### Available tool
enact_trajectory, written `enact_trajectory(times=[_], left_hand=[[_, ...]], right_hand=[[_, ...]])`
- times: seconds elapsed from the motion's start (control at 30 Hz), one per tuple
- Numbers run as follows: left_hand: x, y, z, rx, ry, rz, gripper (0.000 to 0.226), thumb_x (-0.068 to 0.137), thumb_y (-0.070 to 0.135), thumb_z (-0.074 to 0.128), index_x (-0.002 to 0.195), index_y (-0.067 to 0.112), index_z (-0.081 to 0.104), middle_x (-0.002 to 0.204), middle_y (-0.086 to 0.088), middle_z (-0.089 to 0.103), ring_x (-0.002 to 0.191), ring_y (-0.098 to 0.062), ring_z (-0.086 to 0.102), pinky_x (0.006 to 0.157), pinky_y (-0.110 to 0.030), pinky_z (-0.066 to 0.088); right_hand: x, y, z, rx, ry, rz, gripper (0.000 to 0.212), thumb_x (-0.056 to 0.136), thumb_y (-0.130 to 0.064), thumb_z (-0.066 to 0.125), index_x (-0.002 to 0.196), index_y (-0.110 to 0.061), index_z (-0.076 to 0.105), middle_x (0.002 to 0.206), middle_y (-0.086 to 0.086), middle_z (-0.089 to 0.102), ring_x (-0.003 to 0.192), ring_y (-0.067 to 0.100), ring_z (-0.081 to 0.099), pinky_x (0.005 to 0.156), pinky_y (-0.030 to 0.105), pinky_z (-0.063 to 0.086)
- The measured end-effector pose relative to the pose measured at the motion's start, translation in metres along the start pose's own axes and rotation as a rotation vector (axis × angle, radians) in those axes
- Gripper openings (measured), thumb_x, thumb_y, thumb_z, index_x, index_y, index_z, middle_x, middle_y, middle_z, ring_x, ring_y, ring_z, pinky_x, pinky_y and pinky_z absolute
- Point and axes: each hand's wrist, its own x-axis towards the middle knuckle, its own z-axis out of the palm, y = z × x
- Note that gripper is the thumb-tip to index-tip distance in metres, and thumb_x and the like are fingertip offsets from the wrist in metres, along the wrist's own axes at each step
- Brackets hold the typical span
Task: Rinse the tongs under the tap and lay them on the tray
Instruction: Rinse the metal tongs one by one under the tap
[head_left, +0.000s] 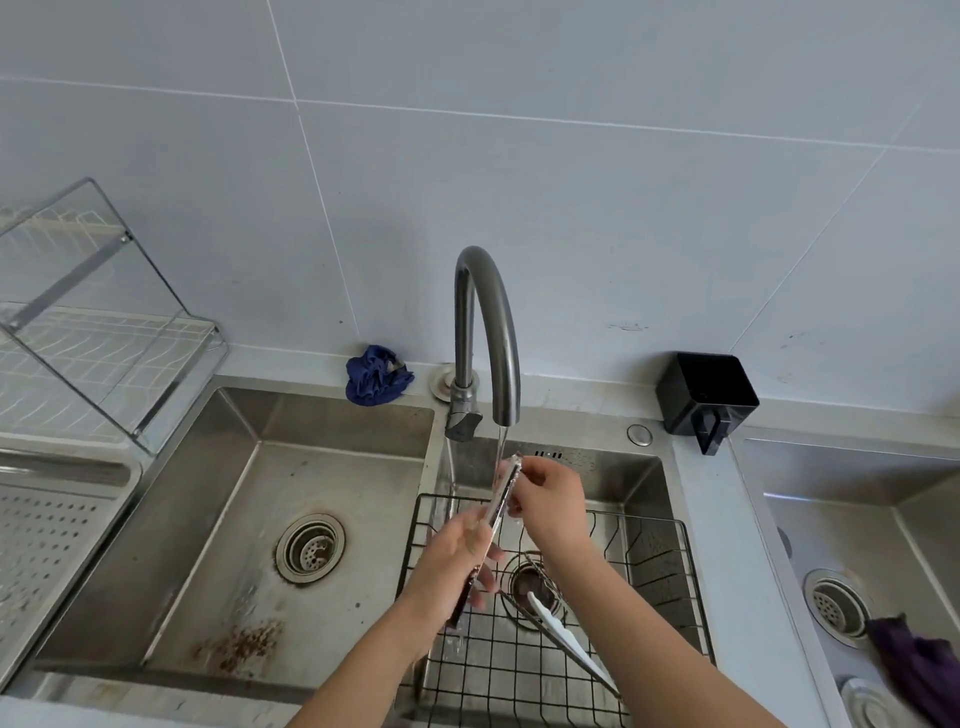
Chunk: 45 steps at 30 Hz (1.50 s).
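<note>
Left hand (464, 553) grips the tongs (500, 499) at mid-length; right hand (545, 491) pinches their upper end beneath the tap (485, 332).

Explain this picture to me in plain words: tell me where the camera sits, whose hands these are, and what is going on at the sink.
There is no machine here. The one picture comes from a camera worn on a person's head, looking down at their own bare hands over a steel sink. The tap is running. The left hand grips the lower end of a pair of tongs, and the right hand pinches the upper end in the water. Below them a black wire rack sits in the basin, with a white-tipped utensil lying on it. A blue cloth lies behind the sink, and a perforated tray waits at the left.
</note>
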Motion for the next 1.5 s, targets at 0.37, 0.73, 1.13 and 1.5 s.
enact_trajectory(times=[0.37, 0.73, 1.13, 1.5], left_hand=[[0.008, -0.007, 0.001, 0.258, 0.229, 0.023, 0.005, 0.097, 0.007, 0.062, 0.098, 0.011, 0.064, 0.078, -0.009, 0.058, 0.061, -0.008, 0.062, 0.053, -0.023, 0.047], [0.001, -0.020, -0.001, 0.249, 0.247, 0.031, 0.014, 0.094, 0.009, 0.066, 0.097, 0.021, 0.069, 0.075, 0.000, 0.068, 0.064, -0.007, 0.065, 0.054, -0.018, 0.048], [-0.012, -0.007, -0.005, 0.267, 0.256, 0.035, 0.021, 0.093, 0.011, 0.064, 0.098, 0.029, 0.073, 0.083, 0.000, 0.075, 0.076, -0.024, 0.071, 0.057, -0.029, 0.053], [-0.007, -0.003, 0.018, 0.185, 0.204, 0.011, 0.030, 0.093, 0.003, 0.060, 0.105, 0.027, 0.074, 0.099, 0.008, 0.077, 0.086, -0.018, 0.075, 0.054, -0.025, 0.053]], right_hand=[[-0.001, 0.001, 0.000, 0.255, -0.078, 0.084, 0.029, 0.103, -0.034, 0.058, 0.089, -0.012, 0.070, 0.059, 0.001, 0.066, 0.051, 0.018, 0.060, 0.048, 0.028, 0.051], [-0.004, 0.012, 0.006, 0.145, -0.071, 0.087, 0.022, 0.098, -0.005, 0.054, 0.091, -0.011, 0.074, 0.057, 0.004, 0.061, 0.050, 0.014, 0.055, 0.050, 0.025, 0.050], [0.001, 0.015, 0.003, 0.101, -0.090, 0.074, 0.024, 0.099, -0.013, 0.058, 0.081, -0.003, 0.070, 0.055, 0.003, 0.063, 0.048, 0.016, 0.060, 0.046, 0.029, 0.051], [-0.007, 0.021, -0.027, 0.420, -0.172, 0.168, 0.027, 0.106, -0.018, 0.052, 0.109, 0.003, 0.069, 0.071, 0.002, 0.073, 0.058, 0.016, 0.060, 0.050, 0.029, 0.050]])
